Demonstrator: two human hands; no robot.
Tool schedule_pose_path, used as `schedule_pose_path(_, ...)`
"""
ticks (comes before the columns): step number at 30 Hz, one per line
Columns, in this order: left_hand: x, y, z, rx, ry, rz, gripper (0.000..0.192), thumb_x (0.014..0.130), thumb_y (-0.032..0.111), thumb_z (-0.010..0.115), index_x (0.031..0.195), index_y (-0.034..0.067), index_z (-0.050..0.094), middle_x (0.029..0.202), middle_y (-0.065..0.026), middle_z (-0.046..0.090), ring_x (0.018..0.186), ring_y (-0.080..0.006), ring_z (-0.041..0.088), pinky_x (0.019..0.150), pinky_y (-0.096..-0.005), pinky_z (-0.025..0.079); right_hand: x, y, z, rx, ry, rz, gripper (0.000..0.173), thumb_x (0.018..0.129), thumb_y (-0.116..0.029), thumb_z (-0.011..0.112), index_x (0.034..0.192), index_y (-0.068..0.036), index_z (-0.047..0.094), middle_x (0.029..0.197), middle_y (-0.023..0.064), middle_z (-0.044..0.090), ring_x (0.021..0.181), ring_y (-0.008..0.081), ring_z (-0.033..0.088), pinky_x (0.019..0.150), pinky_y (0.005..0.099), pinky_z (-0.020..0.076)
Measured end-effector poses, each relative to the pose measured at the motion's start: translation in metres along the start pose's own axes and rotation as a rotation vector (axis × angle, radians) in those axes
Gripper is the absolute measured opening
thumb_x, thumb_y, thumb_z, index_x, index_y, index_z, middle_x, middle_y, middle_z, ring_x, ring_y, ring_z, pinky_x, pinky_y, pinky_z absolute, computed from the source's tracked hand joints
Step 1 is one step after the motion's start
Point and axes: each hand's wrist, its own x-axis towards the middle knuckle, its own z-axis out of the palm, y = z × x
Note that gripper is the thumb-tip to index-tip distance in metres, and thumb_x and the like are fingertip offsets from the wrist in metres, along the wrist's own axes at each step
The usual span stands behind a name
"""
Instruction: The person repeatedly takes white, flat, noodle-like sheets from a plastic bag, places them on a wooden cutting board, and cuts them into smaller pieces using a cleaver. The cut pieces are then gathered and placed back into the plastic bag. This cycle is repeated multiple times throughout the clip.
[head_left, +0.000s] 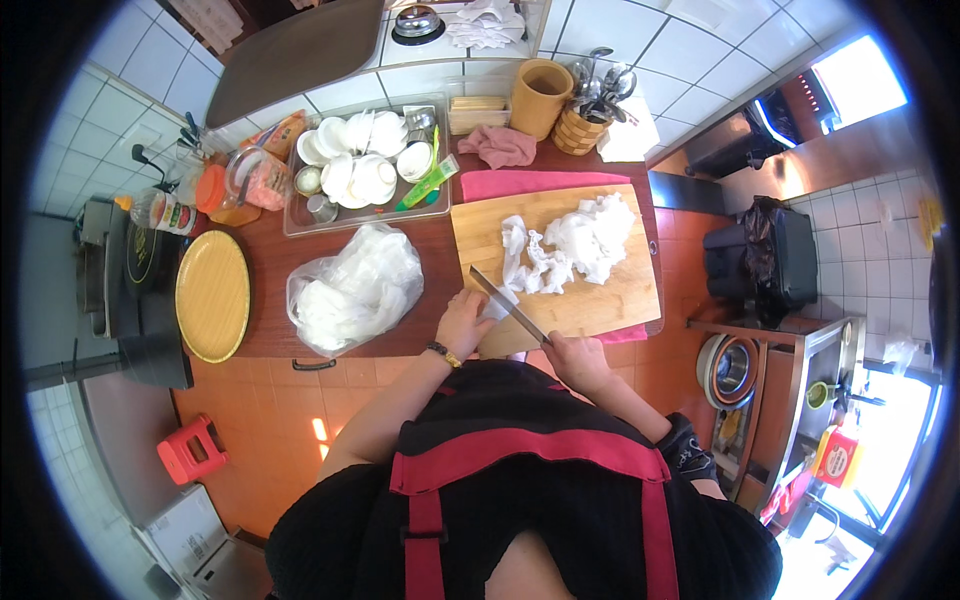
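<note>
My right hand (577, 363) is closed around the handle of a kitchen knife (510, 304), whose blade points up and to the left over the near left part of a wooden cutting board (559, 316). Beneath the blade lies a small white piece (501, 306), soft-looking, its material unclear. My left hand (463, 322) presses its fingers on that piece at the board's left edge, close to the blade. Crumpled white strips and a heap of the same thin white material (592, 238) cover the middle and far right of the board. A pink cloth (540, 183) shows under the board.
Left of the board sits a filled clear plastic bag (356, 289). Behind it, a plastic tray (367, 219) holds white bowls and a green tube. Jars, a bottle and a round woven-look tray (213, 296) stand farther left. A pink rag (498, 146) and a spoon holder (580, 129) are behind the board.
</note>
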Motion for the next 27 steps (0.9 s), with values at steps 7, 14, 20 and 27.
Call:
schedule_pose_path(7, 0.003, -0.003, 0.012, 0.144, 0.013, 0.060, 0.027, 0.069, 0.013, 0.063, 0.094, 0.004, 0.054, 0.098, -0.0135, 0.055, 0.092, -0.0341, 0.052, 0.076, -0.0421, 0.046, 0.035, -0.006, 0.033, -0.082, -0.085, 0.001, 0.017, 0.087, -0.023, 0.045, 0.085, -0.006, 0.048, 0.065, 0.0159, 0.060, 0.062, 0.0346, 0.060, 0.056, 0.0465, 0.0452)
schedule_pose_path(14, 0.009, 0.006, -0.009, -0.087, 0.062, -0.083, 0.025, 0.071, 0.011, 0.063, 0.092, 0.003, 0.052, 0.085, -0.0115, 0.058, 0.073, -0.0253, 0.059, 0.066, -0.0342, 0.048, 0.057, 0.025, 0.012, -0.163, 0.018, 0.056, 0.013, 0.086, -0.019, 0.044, 0.089, -0.007, 0.049, 0.065, 0.0149, 0.061, 0.058, 0.0333, 0.060, 0.054, 0.0456, 0.0459)
schedule_pose_path(20, 0.058, 0.029, -0.006, -0.264, 0.074, -0.010, 0.038, 0.074, 0.011, 0.066, 0.108, 0.006, 0.050, 0.090, -0.0074, 0.059, 0.080, -0.0184, 0.058, 0.072, -0.0292, 0.048, 0.032, 0.054, -0.035, -0.008, 0.474, 0.230, 0.019, 0.087, -0.024, 0.052, 0.084, -0.006, 0.055, 0.059, 0.0149, 0.059, 0.055, 0.0337, 0.058, 0.051, 0.0431, 0.0444)
schedule_pose_path(27, 0.106, 0.043, 0.018, -0.082, 0.035, -0.019, 0.077, 0.066, 0.027, 0.076, 0.128, 0.005, 0.037, 0.118, -0.0183, 0.046, 0.107, -0.0318, 0.048, 0.090, -0.0387, 0.041, -0.010, 0.072, -0.059, 0.636, 0.600, 0.588, 0.019, 0.086, -0.017, 0.056, 0.081, 0.000, 0.056, 0.046, 0.0049, 0.048, 0.038, 0.0120, 0.047, 0.039, 0.0278, 0.0384)
